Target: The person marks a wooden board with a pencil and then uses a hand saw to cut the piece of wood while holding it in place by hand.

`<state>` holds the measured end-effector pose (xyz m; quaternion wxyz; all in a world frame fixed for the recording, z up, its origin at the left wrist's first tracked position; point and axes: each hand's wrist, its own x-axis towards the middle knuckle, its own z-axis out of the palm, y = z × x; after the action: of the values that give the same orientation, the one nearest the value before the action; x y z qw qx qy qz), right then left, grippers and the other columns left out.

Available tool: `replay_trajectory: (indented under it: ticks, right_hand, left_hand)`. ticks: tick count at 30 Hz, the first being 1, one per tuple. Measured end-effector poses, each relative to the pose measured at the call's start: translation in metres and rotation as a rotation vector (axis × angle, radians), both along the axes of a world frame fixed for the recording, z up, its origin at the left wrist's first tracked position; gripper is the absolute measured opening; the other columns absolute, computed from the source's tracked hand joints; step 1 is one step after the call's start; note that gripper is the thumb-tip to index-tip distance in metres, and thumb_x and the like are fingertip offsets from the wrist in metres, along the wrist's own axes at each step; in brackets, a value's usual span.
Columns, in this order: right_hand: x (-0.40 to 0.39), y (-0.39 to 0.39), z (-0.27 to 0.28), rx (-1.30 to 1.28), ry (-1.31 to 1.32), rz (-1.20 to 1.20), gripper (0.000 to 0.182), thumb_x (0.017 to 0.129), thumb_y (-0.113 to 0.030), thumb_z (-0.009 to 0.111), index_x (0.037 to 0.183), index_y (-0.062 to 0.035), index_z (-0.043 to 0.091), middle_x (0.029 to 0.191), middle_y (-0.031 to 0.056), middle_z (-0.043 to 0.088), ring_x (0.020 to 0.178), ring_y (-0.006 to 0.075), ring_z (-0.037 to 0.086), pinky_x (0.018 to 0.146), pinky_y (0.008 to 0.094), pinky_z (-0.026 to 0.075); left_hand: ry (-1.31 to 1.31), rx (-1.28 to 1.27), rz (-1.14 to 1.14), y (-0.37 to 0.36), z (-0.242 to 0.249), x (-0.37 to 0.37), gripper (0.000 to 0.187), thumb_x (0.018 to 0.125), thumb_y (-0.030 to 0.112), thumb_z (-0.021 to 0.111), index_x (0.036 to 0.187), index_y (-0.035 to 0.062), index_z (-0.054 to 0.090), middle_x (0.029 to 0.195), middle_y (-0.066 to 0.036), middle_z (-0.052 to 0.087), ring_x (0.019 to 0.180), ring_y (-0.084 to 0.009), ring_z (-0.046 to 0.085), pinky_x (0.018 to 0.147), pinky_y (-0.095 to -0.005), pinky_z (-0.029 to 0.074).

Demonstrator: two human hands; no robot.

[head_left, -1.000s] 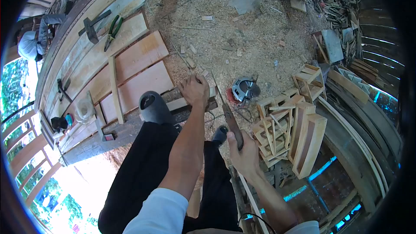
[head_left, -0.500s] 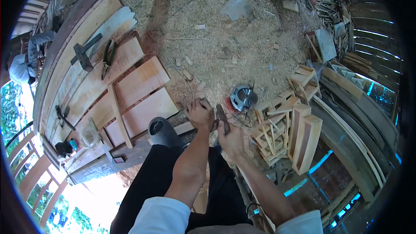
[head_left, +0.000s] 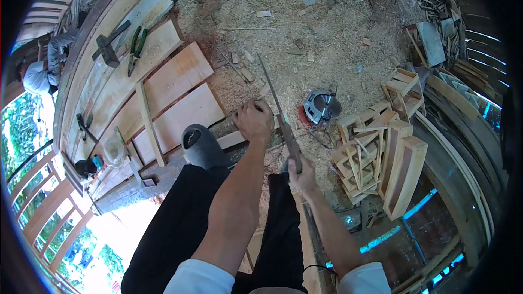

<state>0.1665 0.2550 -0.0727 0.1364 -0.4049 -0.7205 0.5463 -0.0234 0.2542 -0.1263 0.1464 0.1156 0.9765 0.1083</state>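
Observation:
My right hand (head_left: 301,175) is closed round the dark brown handle of a long narrow-bladed tool (head_left: 272,92), whose thin blade points up and away from me. My left hand (head_left: 254,120), fingers curled, is on a pale wooden strip (head_left: 231,139) that shows on both sides of it. The blade passes just right of my left knuckles, close by the strip's end. A small circular saw (head_left: 321,106) lies on the sawdust beyond my right hand. Left of my left hand, a grey rounded shape with a dark opening (head_left: 200,144) stands by my knee.
On the left, planks (head_left: 180,71) form a bench bearing a hammer (head_left: 109,49), green-handled pliers (head_left: 137,51) and a clear plastic bag (head_left: 114,149). Wooden frames (head_left: 403,169) are stacked at right. Sawdust and offcuts cover the floor (head_left: 305,38). Another person (head_left: 38,76) is at far left.
The long tool has swung so its blade now shows at full length, and my right hand has drawn back toward me. My left hand remains near the strip; the whole view has shifted slightly.

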Motion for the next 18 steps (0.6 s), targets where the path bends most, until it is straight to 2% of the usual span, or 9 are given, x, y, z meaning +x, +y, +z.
replay_trajectory:
  ticks: [1,3,5,8,9,14,18]
  right_hand:
    - [-0.016,0.014,0.027,-0.002,0.01,-0.001,0.026,0.089,-0.021,0.061,0.079,0.0028,0.059,0.059,0.0167,0.057,0.049,0.0338,0.058,0.048,0.0422,0.043]
    - [-0.045,0.034,0.088,-0.263,-0.316,-0.039,0.028,0.091,-0.024,0.059,0.084,0.003,0.062,0.053,0.0167,0.054,0.047,0.0321,0.058,0.048,0.04,0.043]
    - [-0.041,0.035,0.149,-0.246,-0.383,-0.021,0.029,0.093,-0.025,0.057,0.086,0.0026,0.063,0.051,0.0171,0.052,0.046,0.0315,0.058,0.048,0.0395,0.043]
    - [-0.021,0.032,0.199,-0.287,-0.505,0.006,0.029,0.094,-0.025,0.055,0.088,0.0021,0.063,0.049,0.0179,0.05,0.046,0.0314,0.058,0.048,0.0392,0.043]
    - [-0.016,0.032,0.205,-0.344,-0.549,0.011,0.029,0.094,-0.025,0.055,0.088,0.0019,0.063,0.05,0.0183,0.05,0.046,0.0318,0.059,0.048,0.0395,0.043]
    - [-0.021,0.03,0.204,-0.289,-0.548,0.017,0.031,0.093,-0.026,0.056,0.084,0.0025,0.063,0.05,0.0193,0.049,0.046,0.0331,0.058,0.048,0.0397,0.043]
    - [-0.056,0.045,0.161,-0.194,-0.46,-0.001,0.039,0.093,-0.029,0.056,0.073,0.0043,0.062,0.053,0.0211,0.052,0.052,0.0366,0.061,0.051,0.0406,0.044]
  left_hand:
    - [-0.034,-0.04,0.011,0.001,0.003,-0.001,0.034,0.085,0.026,0.045,0.095,0.0058,0.07,0.099,-0.014,0.069,0.102,-0.0292,0.059,0.099,-0.0433,0.034]
    - [-0.025,-0.016,0.028,0.001,0.011,0.0,0.036,0.086,0.027,0.044,0.095,0.004,0.07,0.098,-0.015,0.069,0.102,-0.0298,0.059,0.101,-0.0434,0.033]
    - [-0.045,-0.006,0.036,0.004,0.013,0.0,0.037,0.085,0.028,0.044,0.094,0.0026,0.07,0.098,-0.017,0.069,0.102,-0.0308,0.058,0.102,-0.0439,0.032]
    - [-0.084,-0.029,0.042,0.002,0.016,0.0,0.04,0.086,0.029,0.043,0.095,0.0018,0.07,0.1,-0.018,0.068,0.103,-0.0318,0.058,0.103,-0.0437,0.031]
    - [-0.069,-0.044,0.033,0.004,0.015,-0.001,0.04,0.086,0.029,0.042,0.096,0.0018,0.07,0.1,-0.018,0.068,0.103,-0.0317,0.058,0.103,-0.0434,0.031]
    - [-0.056,-0.014,0.032,0.001,0.012,0.001,0.04,0.086,0.029,0.042,0.096,0.0031,0.07,0.101,-0.017,0.068,0.104,-0.031,0.059,0.102,-0.0428,0.032]
    - [-0.019,-0.001,-0.022,-0.001,0.007,0.0,0.036,0.086,0.027,0.043,0.096,0.0052,0.069,0.102,-0.014,0.069,0.105,-0.0291,0.059,0.101,-0.0428,0.032]
